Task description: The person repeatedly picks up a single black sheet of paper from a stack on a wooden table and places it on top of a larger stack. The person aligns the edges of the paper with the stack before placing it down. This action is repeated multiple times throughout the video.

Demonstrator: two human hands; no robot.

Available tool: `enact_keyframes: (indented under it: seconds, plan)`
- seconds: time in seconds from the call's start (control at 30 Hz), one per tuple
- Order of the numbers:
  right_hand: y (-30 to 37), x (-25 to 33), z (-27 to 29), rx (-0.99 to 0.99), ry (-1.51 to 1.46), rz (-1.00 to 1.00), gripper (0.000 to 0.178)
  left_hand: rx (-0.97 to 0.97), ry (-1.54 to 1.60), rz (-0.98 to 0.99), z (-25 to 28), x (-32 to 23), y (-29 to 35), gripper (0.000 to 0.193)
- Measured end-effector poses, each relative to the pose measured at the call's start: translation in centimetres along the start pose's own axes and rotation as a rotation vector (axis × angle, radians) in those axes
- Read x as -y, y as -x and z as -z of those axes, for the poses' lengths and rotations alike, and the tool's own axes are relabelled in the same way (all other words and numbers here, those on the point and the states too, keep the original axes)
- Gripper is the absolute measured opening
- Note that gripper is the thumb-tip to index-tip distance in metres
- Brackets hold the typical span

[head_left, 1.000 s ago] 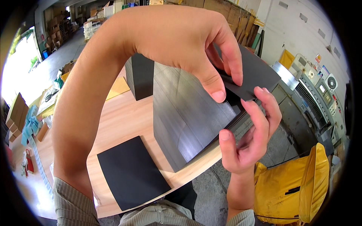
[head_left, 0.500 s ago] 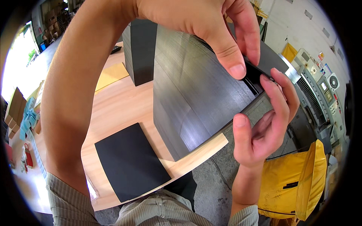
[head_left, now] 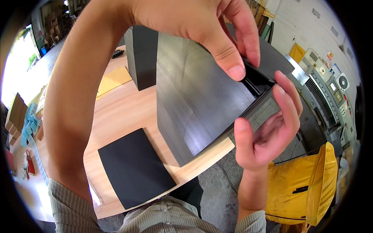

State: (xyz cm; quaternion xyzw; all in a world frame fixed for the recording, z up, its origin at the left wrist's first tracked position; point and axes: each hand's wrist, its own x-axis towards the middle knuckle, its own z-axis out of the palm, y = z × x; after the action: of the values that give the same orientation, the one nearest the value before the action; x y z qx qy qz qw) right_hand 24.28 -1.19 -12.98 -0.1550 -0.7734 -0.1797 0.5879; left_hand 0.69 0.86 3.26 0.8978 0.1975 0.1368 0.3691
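Observation:
A tall stack of thin black sheets (head_left: 194, 93) stands on the wooden table, its layered side facing me. My left hand (head_left: 206, 31) reaches over the top and pinches the edge of a few top sheets, thumb on the near side. Those sheets are lifted at the right corner, leaving a dark gap (head_left: 256, 81) below. My right hand (head_left: 268, 128) is cupped at that corner, fingertips against the sheet edge and thumb apart from them, near the stack's side. A single black sheet or thin pile (head_left: 136, 169) lies flat at the table's near edge.
A second dark stack (head_left: 144, 58) stands behind to the left, beside a yellow sheet (head_left: 113, 80) on the table (head_left: 120, 112). On the floor at right sits a yellow wrapped bundle (head_left: 291, 190). Past it is a grey machine (head_left: 322, 97). Red-handled scissors-like item (head_left: 29, 161) lies far left.
Both hands have shifted slightly left. The corner gap between the lifted sheets and the stack looks wider, and the right fingertips have moved along the edge.

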Motion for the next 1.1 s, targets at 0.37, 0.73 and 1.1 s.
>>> enact_keyframes:
  seconds: [0.37, 0.73, 1.1]
  plan:
    - [-0.2, 0.3, 0.9, 0.048, 0.111, 0.077, 0.048, 0.070, 0.189, 0.041, 1.0, 1.0, -0.7, 0.040]
    - [-0.5, 1.0, 0.4, -0.014, 0.082, -0.055, 0.048, -0.152, -0.246, -0.155, -0.8, 1.7, 0.1, 0.045]
    - [-0.3, 1.0, 0.4, -0.008, 0.101, -0.060, 0.048, -0.079, -0.052, -0.213, 0.1, 4.2, -1.1, 0.046]
